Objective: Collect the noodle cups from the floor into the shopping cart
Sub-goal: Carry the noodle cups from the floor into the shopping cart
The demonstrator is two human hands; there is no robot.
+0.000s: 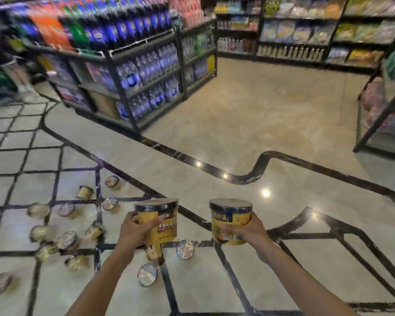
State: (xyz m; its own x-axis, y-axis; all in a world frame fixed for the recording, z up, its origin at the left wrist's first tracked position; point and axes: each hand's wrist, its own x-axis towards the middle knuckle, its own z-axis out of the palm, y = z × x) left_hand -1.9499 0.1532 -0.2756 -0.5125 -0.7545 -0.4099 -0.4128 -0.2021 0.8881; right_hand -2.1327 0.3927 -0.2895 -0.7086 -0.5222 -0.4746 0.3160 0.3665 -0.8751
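My left hand (132, 231) grips a yellow noodle cup (157, 215) with a dark lid, held upright above the floor. A second yellow noodle cup (232, 215) sits upright in the grip of my right hand (249, 229). Several more noodle cups lie scattered on the tiled floor at lower left, such as one cup (147, 274) on its side below my left hand, one cup (185, 248) between my arms and one cup (67, 241) further left. The shopping cart is not in view.
A black shelf unit (132, 71) stacked with drink bottles stands ahead on the left. Snack shelves (306, 35) line the back wall. Another rack (383, 110) stands at the right edge. Open beige floor (260, 115) lies ahead. A person's legs (21, 80) show at far left.
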